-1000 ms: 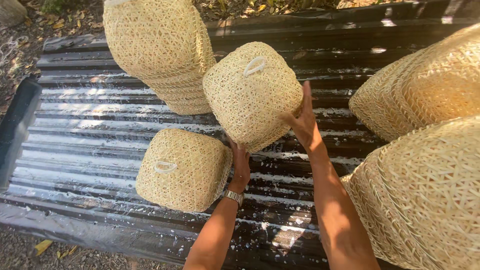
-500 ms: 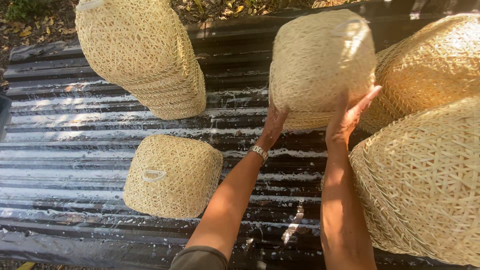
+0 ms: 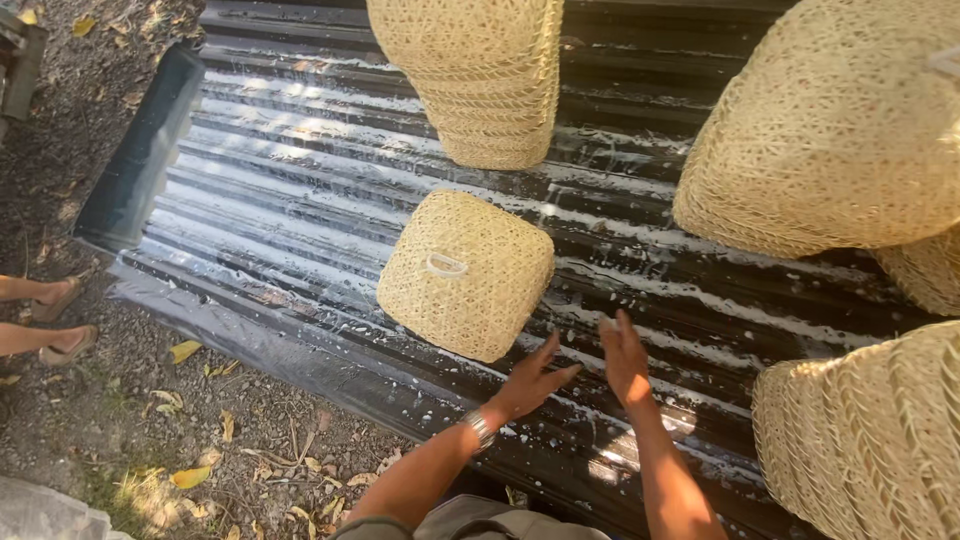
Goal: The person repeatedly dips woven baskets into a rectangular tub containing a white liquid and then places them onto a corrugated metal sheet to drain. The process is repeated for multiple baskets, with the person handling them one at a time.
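Observation:
A small square woven straw basket (image 3: 466, 272) lies upside down on a dark corrugated metal sheet (image 3: 280, 190), a little loop on its base. My left hand (image 3: 531, 381) hovers just right of and below it, fingers spread, holding nothing; a watch is on that wrist. My right hand (image 3: 625, 357) is beside it, open and empty, over the wet metal. A large woven basket (image 3: 835, 130) rests at the upper right, away from both hands.
A stack of nested woven baskets (image 3: 480, 75) stands at the top centre. More woven baskets (image 3: 870, 440) fill the lower right. Bare ground with dry leaves (image 3: 185, 350) lies left of the sheet, where another person's sandalled feet (image 3: 55, 320) stand.
Both hands let go of the basket they had lifted to the right pile and came back down, empty, near the small basket. The camera view shifted right.

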